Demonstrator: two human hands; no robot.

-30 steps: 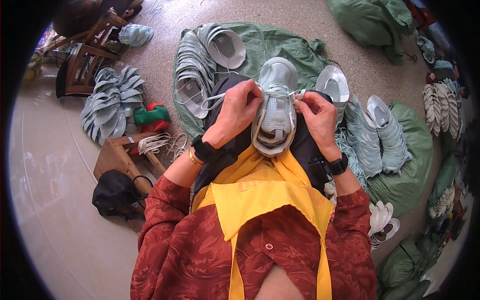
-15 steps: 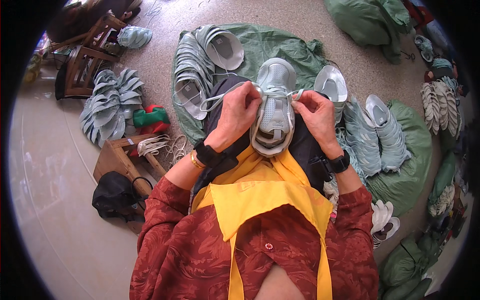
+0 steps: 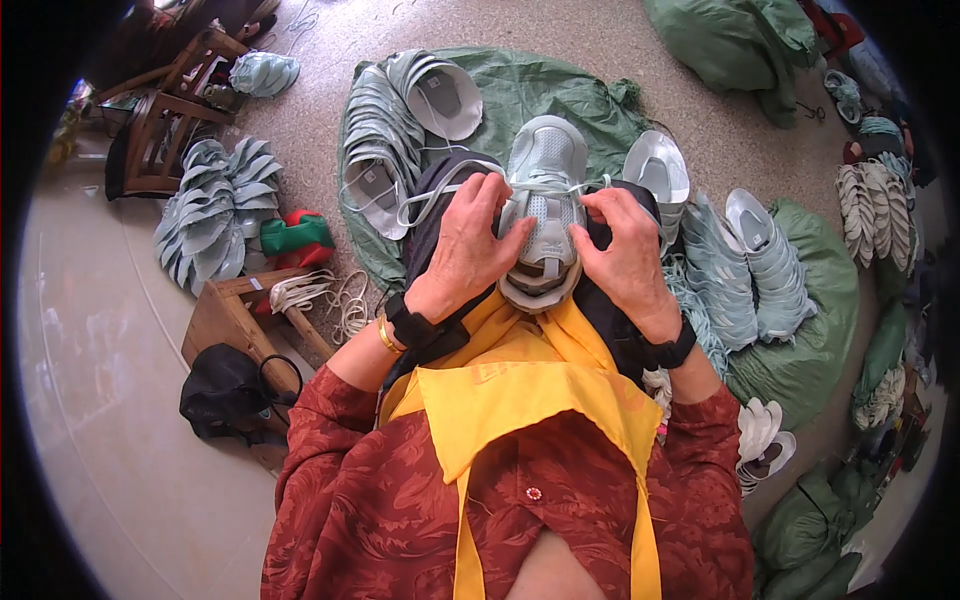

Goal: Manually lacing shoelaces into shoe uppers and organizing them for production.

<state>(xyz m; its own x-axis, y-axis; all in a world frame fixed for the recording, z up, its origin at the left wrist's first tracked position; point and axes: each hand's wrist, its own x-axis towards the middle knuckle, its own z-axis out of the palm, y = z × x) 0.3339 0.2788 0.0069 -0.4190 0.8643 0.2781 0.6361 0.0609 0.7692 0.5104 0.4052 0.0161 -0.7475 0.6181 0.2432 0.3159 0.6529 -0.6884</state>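
Note:
A pale grey-green shoe upper (image 3: pixel 548 165) rests between my knees, toe pointing away from me. A pale shoelace (image 3: pixel 428 200) crosses it below the toe, with a loose loop hanging out to the left. My left hand (image 3: pixel 470 240) is closed on the upper's left side, thumb on the edge beside the tongue (image 3: pixel 549 240). On the opposite side, my right hand (image 3: pixel 628 258) grips the right edge, its thumb near the tongue and fingers curled by the lace. Some fingertips are hidden behind the edges.
Nested shoe uppers (image 3: pixel 385 130) lie on a green sheet (image 3: pixel 530 80) ahead. More stacks (image 3: pixel 720 270) stand at right on a green sack (image 3: pixel 830 290). To the left are loose grey-green pieces (image 3: pixel 210 215), a wooden stool (image 3: pixel 225 320) with white laces (image 3: pixel 300 290), and a black bag (image 3: pixel 230 390).
Both hands have shifted from pulling the lace out sideways to gripping the upper's two side edges. My thumbs now lie beside the tongue, and the right hand has turned and moved inward.

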